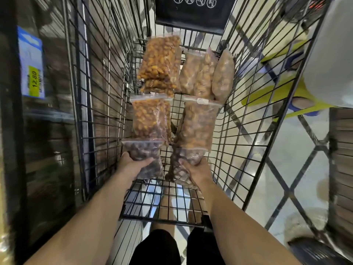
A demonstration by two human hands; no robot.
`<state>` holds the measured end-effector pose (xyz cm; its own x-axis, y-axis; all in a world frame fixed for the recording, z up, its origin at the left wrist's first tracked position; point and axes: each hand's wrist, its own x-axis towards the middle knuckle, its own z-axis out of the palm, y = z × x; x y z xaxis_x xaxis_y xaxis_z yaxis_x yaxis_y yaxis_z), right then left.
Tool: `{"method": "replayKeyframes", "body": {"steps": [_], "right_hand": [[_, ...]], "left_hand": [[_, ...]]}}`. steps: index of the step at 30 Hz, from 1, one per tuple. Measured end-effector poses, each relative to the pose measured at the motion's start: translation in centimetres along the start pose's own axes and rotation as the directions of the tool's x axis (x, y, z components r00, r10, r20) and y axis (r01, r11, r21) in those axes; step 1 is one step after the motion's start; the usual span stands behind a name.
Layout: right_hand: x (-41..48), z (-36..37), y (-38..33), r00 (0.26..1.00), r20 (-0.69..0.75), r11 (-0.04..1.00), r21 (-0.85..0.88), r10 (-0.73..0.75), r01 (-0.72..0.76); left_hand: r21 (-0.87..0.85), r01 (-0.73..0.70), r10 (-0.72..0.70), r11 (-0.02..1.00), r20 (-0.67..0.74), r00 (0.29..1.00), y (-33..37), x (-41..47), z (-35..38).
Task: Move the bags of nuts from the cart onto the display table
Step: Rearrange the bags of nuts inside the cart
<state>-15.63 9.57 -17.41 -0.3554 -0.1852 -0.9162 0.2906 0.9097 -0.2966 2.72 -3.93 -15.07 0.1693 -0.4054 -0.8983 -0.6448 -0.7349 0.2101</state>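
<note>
Several clear zip bags of nuts lie on the floor of a black wire cart (193, 211). Nearest me are two bags of dark brown nuts: my left hand (133, 166) grips the left dark bag (145, 150), and my right hand (196, 170) grips the right dark bag (177, 173). Beyond them lie an orange-nut bag (150, 119) on the left and a tan-nut bag (198, 125) on the right. At the cart's far end rest another orange bag (160, 64) and pale-nut bags (200, 73). The display table is not in view.
The cart's tall wire sides (95, 92) close in left and right. A dark shelf with a blue and yellow price tag (31, 64) stands to the left. Another person's foot in a blue sandal (303, 104) is on the tiled floor to the right.
</note>
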Motion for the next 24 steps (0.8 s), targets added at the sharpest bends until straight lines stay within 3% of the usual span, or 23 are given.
{"method": "replayKeyframes", "body": {"steps": [10, 15, 24], "right_hand": [[-1.0, -0.5, 0.8, 0.993, -0.024, 0.993, -0.029, -0.115, 0.115], [-2.7, -1.3, 1.2, 0.982, -0.024, 0.982, -0.026, -0.189, 0.189], [-9.6, -4.6, -1.4, 0.950, -0.006, 0.949, 0.056, -0.311, 0.311]], "left_hand": [[-0.010, -0.110, 0.111, 0.994, 0.094, 0.989, 0.3, -2.5, -0.8], [-0.102, -0.160, 0.174, 0.982, 0.151, 0.973, 1.1, -5.4, -1.5], [-0.187, -0.307, 0.324, 0.933, 0.064, 0.944, 1.8, -11.7, -3.5]]}}
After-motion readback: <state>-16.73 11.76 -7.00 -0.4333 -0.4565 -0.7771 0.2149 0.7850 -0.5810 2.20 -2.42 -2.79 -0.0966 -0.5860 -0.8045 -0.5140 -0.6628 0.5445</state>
